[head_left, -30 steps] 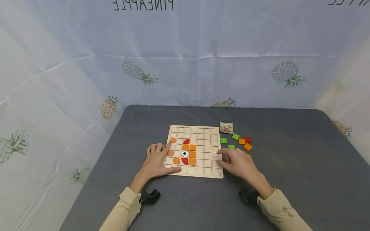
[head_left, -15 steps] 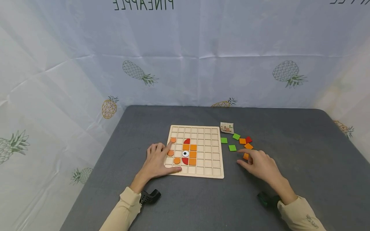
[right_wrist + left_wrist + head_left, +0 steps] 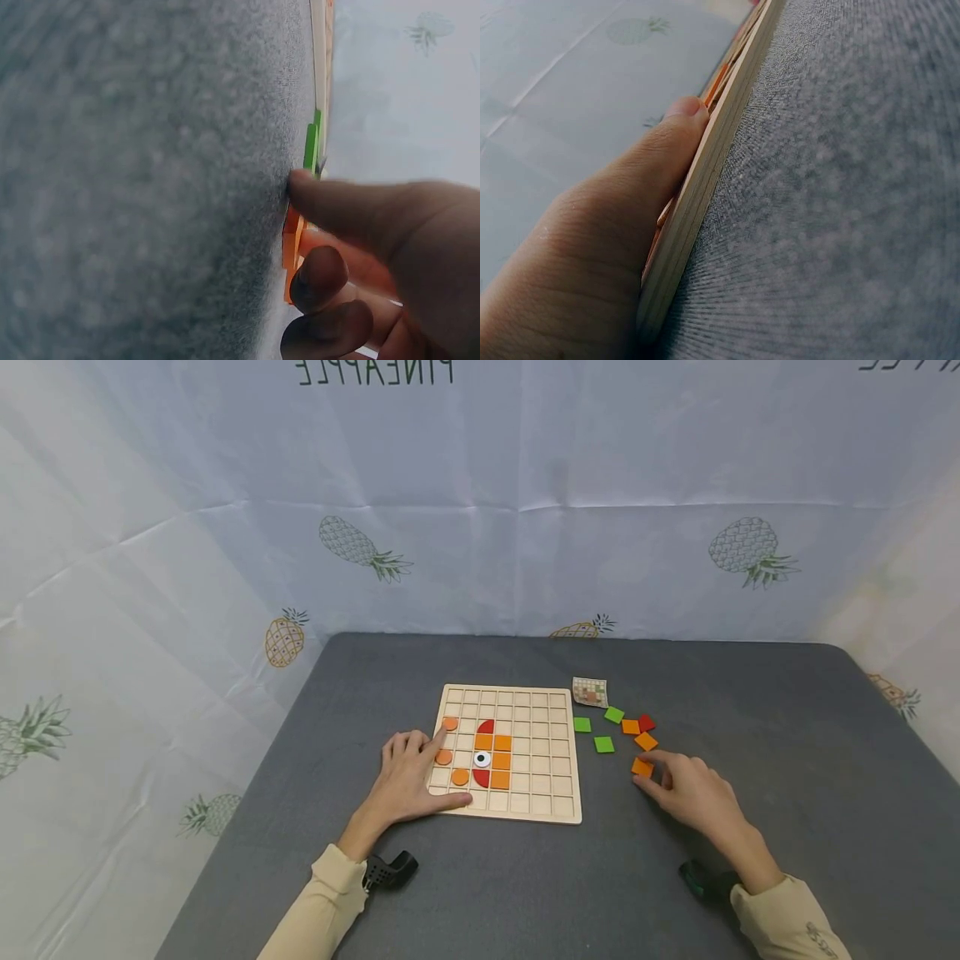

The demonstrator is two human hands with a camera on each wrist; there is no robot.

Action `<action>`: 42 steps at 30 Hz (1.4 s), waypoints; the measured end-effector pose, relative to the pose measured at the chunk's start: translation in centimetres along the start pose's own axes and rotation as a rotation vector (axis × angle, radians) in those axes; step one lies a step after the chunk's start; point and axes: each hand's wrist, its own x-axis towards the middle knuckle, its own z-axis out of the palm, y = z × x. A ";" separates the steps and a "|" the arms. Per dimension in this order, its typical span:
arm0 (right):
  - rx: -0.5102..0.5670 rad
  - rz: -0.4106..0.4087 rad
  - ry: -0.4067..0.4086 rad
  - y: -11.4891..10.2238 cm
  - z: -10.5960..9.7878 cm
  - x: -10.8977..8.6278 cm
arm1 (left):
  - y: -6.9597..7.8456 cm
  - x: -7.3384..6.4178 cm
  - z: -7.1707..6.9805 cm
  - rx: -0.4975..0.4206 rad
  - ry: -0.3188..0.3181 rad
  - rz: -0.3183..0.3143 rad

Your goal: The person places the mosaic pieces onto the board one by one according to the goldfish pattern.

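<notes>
A square wooden grid board lies on the table. Orange squares, red quarter-round pieces, orange discs and a white eye disc sit on it. My left hand rests over the board's left edge, fingers spread; in the left wrist view its thumb lies along the edge. Right of the board, my right hand has thumb and index finger at opposite sides of a loose orange square tile, pinching it at the table. The right wrist view partly hides that tile behind the fingers.
Green square tiles, another orange tile and a red tile lie loose right of the board. A small pattern card is by its upper right corner. A pineapple-print curtain hangs behind the grey table.
My right hand has moved right, from the board's right edge to the nearest loose orange tile, and its thumb and finger have closed around it. My left hand has stayed in place.
</notes>
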 end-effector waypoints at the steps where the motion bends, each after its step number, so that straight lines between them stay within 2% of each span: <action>1: 0.003 0.002 0.004 0.0 0.0 0.0 | 0.0 0.0 0.0 0.004 0.001 0.004; 10: 0.017 0.003 0.020 -0.1 0.2 0.0 | -0.1 0.1 -0.1 0.016 -0.002 0.018; 20: 0.010 -0.016 0.045 -0.5 0.2 -0.1 | 0.0 0.1 0.0 0.008 -0.013 -0.015; 32: 0.000 -0.034 0.043 -1.7 0.1 0.5 | 0.1 0.0 -0.1 0.006 -0.010 -0.009; 42: 0.036 -0.111 0.069 -3.5 0.1 1.3 | 0.0 0.0 0.0 0.006 -0.004 0.003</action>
